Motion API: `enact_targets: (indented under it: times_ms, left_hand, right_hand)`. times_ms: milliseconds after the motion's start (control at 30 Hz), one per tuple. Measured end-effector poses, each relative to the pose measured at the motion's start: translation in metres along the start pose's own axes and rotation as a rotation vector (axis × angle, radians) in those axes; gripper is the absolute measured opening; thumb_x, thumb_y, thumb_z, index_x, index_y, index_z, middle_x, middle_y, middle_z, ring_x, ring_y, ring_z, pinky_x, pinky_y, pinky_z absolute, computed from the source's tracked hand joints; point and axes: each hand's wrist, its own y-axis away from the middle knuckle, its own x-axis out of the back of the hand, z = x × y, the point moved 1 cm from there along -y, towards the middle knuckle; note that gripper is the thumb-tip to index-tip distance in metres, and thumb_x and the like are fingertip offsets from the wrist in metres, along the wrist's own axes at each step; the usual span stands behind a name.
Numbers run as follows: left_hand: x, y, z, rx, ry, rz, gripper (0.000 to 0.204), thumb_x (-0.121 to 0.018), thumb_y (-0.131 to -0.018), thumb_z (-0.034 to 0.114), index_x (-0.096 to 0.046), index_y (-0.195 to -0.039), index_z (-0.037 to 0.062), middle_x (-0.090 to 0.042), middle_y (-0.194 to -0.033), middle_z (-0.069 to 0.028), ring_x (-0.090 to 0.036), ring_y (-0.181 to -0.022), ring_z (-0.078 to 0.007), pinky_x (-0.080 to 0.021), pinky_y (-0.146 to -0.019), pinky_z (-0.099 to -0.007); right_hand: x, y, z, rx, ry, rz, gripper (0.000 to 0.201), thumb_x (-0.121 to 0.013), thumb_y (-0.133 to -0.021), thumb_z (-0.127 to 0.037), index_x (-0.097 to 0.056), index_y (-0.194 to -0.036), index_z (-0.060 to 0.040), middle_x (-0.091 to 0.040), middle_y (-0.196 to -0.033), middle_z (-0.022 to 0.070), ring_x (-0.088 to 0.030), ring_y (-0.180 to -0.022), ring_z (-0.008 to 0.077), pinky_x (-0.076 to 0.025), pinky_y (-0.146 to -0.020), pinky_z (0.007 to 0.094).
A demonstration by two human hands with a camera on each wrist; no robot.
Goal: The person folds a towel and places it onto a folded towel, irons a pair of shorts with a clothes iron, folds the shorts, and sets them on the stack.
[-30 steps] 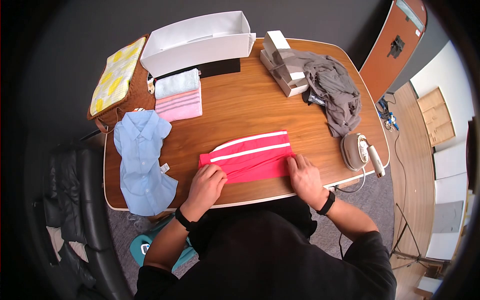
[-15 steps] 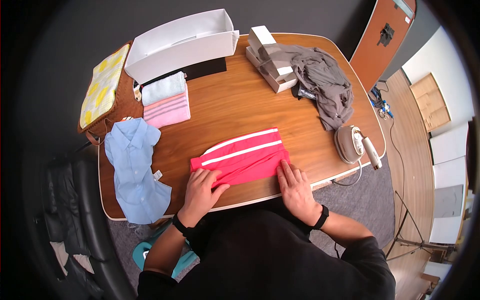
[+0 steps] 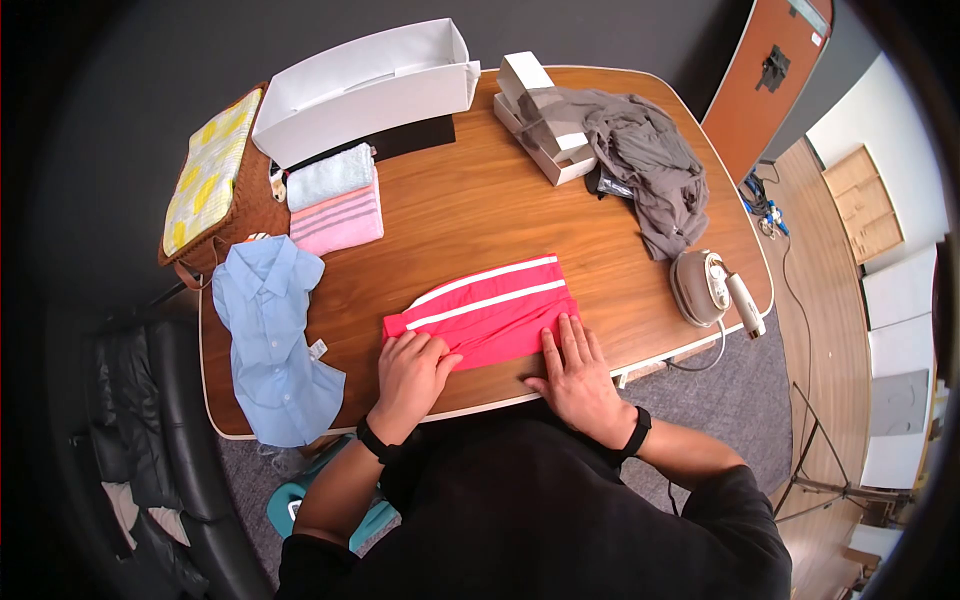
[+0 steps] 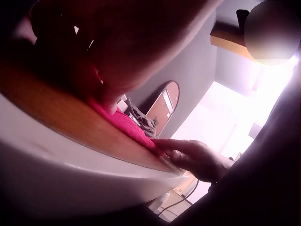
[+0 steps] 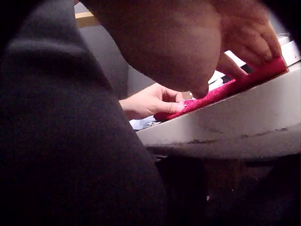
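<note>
A folded red garment with two white stripes (image 3: 490, 307) lies flat on the table, its lower part slightly wrinkled. The left hand (image 3: 412, 380) rests on its lower left corner, fingers bent a little and thumb out to the side. With fingers straight and spread, the right hand (image 3: 582, 385) presses on the lower right part, its thumb off the cloth. In the left wrist view the right hand (image 4: 200, 157) touches the end of the red cloth (image 4: 129, 127). The right wrist view shows the left hand's (image 5: 148, 102) fingertips at the far end of the cloth (image 5: 221, 92).
A light blue shirt (image 3: 275, 340) lies left, below folded towels (image 3: 340, 215). Behind stand a white box (image 3: 370, 105) and a woven basket (image 3: 235, 190). At the right are small white boxes (image 3: 560, 165), grey-brown cloth (image 3: 650, 160) and a steamer (image 3: 697, 290).
The right hand has moved from the garment's right edge onto its lower part, and its fingers have straightened and spread. The left thumb has swung outward. The head view has shifted slightly.
</note>
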Motion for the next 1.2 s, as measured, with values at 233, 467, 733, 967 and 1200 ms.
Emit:
enact_targets:
  times_ms: [233, 467, 733, 967, 1200]
  left_hand:
    - [0.005, 0.005, -0.002, -0.018, 0.05, 0.012, 0.019, -0.084, -0.092, 0.017, -0.072, -0.103, 0.0081, -0.07, -0.091, -0.0078, -0.067, -0.091, -0.0309, -0.051, -0.084, -0.0446]
    - [0.011, 0.015, 0.025, 0.001, 0.326, -0.14, 0.044, -0.085, -0.09, 0.008, -0.065, -0.129, 0.0042, -0.075, -0.105, -0.0136, -0.073, -0.101, -0.0344, -0.059, -0.09, -0.0458]
    - [0.019, 0.0, 0.048, -0.094, 0.485, -0.274, 0.061, -0.089, -0.089, 0.016, -0.064, -0.143, 0.0031, -0.069, -0.14, -0.0181, -0.069, -0.128, -0.035, -0.056, -0.108, -0.0448]
    - [0.032, 0.003, 0.014, -0.352, 0.094, -0.396, 0.08, -0.092, -0.084, 0.033, -0.062, -0.153, 0.0068, -0.058, -0.158, -0.0151, -0.049, -0.151, -0.0377, -0.043, -0.124, -0.0516]
    - [0.019, 0.017, 0.039, -0.453, 0.192, -0.4, 0.074, -0.092, -0.081, 0.024, -0.064, -0.147, 0.0035, -0.065, -0.145, -0.0122, -0.06, -0.136, -0.0311, -0.049, -0.116, -0.0435]
  right_hand:
    - [0.003, -0.021, -0.011, -0.067, -0.037, -0.021, 0.1, -0.058, -0.105, -0.066, -0.046, -0.155, 0.0204, -0.039, -0.16, 0.0506, -0.037, -0.154, 0.0631, -0.032, -0.129, 0.0642]
    - [-0.009, -0.077, 0.027, -0.067, 0.01, -0.037, 0.091, -0.059, -0.107, -0.061, -0.049, -0.149, 0.0193, -0.043, -0.16, 0.0471, -0.039, -0.155, 0.0588, -0.033, -0.129, 0.0625]
    - [-0.007, -0.159, 0.049, -0.065, 0.071, -0.202, 0.07, -0.062, -0.109, -0.037, -0.042, -0.157, 0.0097, -0.035, -0.172, 0.0362, -0.04, -0.159, 0.0487, -0.037, -0.129, 0.0587]
    - [-0.009, -0.162, 0.048, 0.047, 0.103, 0.026, 0.065, -0.063, -0.107, -0.035, -0.05, -0.153, 0.0102, -0.047, -0.164, 0.0338, -0.049, -0.151, 0.0476, -0.043, -0.123, 0.0569]
    - [-0.011, -0.146, 0.031, 0.198, -0.069, 0.076, 0.026, -0.062, -0.096, -0.011, -0.065, -0.117, 0.0044, -0.065, -0.111, 0.0251, -0.065, -0.111, 0.0424, -0.055, -0.099, 0.0521]
